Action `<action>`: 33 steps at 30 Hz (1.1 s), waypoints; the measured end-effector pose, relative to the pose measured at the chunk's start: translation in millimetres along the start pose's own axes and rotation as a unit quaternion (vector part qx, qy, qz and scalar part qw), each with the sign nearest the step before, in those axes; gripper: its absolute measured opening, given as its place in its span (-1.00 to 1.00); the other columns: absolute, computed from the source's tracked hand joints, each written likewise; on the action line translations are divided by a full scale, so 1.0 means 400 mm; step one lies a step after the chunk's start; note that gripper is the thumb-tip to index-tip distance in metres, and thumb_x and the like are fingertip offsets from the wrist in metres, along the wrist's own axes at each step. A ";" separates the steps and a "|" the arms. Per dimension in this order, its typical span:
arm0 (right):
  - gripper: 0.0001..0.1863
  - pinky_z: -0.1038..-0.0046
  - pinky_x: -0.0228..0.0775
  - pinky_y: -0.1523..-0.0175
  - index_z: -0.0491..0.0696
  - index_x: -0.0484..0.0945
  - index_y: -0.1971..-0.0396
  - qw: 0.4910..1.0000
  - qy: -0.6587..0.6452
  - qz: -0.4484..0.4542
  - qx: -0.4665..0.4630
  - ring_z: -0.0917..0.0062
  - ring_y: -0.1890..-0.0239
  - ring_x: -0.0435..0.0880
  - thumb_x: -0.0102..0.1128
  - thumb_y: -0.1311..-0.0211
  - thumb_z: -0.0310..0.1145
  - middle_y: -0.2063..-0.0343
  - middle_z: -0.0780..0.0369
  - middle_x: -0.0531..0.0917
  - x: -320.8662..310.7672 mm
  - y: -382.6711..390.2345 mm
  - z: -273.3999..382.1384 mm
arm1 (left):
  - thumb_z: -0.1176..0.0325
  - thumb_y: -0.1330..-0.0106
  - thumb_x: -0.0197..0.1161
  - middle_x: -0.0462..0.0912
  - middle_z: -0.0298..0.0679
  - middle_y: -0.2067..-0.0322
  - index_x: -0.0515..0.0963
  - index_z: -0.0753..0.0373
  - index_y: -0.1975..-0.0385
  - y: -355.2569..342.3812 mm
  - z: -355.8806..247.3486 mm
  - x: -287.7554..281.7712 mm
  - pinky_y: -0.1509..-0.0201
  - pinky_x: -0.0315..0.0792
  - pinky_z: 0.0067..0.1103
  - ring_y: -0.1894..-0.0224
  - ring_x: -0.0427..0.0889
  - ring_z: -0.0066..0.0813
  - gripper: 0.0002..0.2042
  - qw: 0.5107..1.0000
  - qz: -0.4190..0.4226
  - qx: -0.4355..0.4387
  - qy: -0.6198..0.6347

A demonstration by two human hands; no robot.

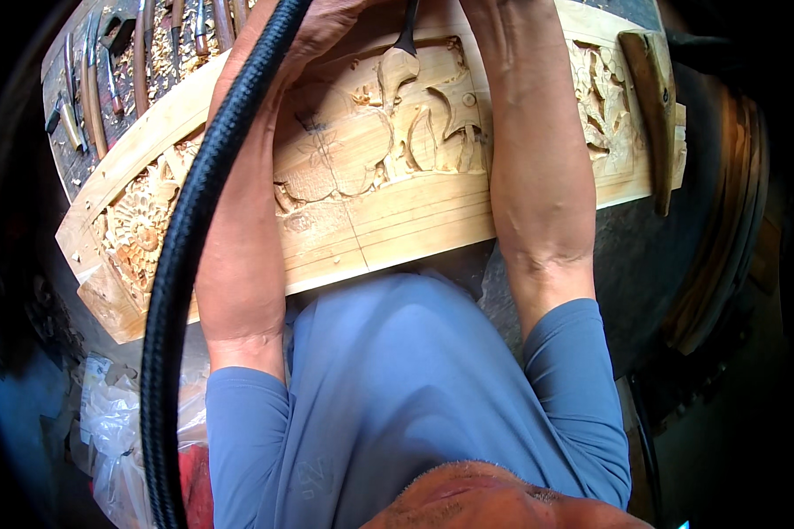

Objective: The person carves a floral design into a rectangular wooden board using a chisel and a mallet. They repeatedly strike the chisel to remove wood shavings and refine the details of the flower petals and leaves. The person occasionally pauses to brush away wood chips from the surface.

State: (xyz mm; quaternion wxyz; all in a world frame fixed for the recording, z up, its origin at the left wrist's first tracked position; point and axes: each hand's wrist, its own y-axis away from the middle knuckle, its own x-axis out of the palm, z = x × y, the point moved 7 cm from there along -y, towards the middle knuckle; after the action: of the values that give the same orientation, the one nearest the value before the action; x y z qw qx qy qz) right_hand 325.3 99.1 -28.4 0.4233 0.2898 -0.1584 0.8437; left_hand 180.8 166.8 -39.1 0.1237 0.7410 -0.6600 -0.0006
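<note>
A pale wooden panel (415,207) lies across the bench before me, with carved leaf and scroll shapes in its recessed middle. A dark chisel blade (406,40) reaches down from the upper edge, its tip at the top of a raised curl (398,69). Both of my forearms stretch over the panel. At the top, part of my left hand (331,19) shows left of the chisel; its fingers are cut off by the frame. My right hand lies beyond the upper edge, leaving only the forearm (538,132) visible. What holds the chisel's handle is out of sight.
Several carving tools (139,57) lie among wood shavings at the upper left. A wooden bar (651,115) presses across the panel's right end. A thick black braided cable (205,203) crosses in front on the left. Clear plastic bags (119,441) sit lower left.
</note>
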 end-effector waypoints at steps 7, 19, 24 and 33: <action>-0.67 0.55 0.03 0.66 0.04 0.42 0.31 1.000 0.018 -0.023 0.003 0.66 0.75 0.20 -0.05 -0.74 -0.12 0.51 0.24 0.53 0.031 0.023 -0.001 | 0.47 -0.55 0.37 0.84 -0.27 0.13 0.75 0.40 -0.12 -0.001 0.002 -0.006 0.04 0.61 -0.69 0.16 0.74 -0.62 -0.76 1.000 -0.008 -0.006 -0.006; -0.66 0.57 0.04 0.66 0.06 0.42 0.32 1.000 -0.009 -0.002 0.000 0.67 0.75 0.21 -0.03 -0.74 -0.10 0.52 0.26 0.52 0.015 0.009 -0.010 | 0.51 -0.54 0.37 0.83 -0.30 0.14 0.75 0.38 -0.10 0.004 0.027 -0.023 0.06 0.61 -0.73 0.18 0.72 -0.66 -0.77 0.998 0.037 -0.038 0.041; -0.65 0.57 0.05 0.66 0.06 0.42 0.33 1.000 -0.017 0.009 -0.007 0.68 0.75 0.21 -0.03 -0.75 -0.09 0.53 0.26 0.52 0.016 0.019 0.003 | 0.48 -0.55 0.36 0.83 -0.28 0.11 0.74 0.38 -0.14 0.001 0.016 -0.004 0.05 0.62 -0.72 0.14 0.74 -0.64 -0.75 0.999 0.005 -0.018 0.044; -0.64 0.56 0.05 0.66 0.06 0.40 0.36 1.000 0.007 0.002 0.006 0.67 0.75 0.20 -0.03 -0.73 -0.09 0.53 0.26 0.54 0.036 0.024 0.007 | 0.47 -0.55 0.37 0.83 -0.32 0.11 0.74 0.39 -0.13 0.006 -0.001 0.002 0.04 0.59 -0.70 0.15 0.71 -0.66 -0.75 1.000 -0.003 0.001 -0.020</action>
State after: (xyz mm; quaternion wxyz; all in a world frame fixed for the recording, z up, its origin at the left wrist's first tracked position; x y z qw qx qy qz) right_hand 311.6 100.8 -17.6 0.4208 0.2861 -0.1513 0.8474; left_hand 178.7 166.1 -38.0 0.1096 0.7426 -0.6605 -0.0151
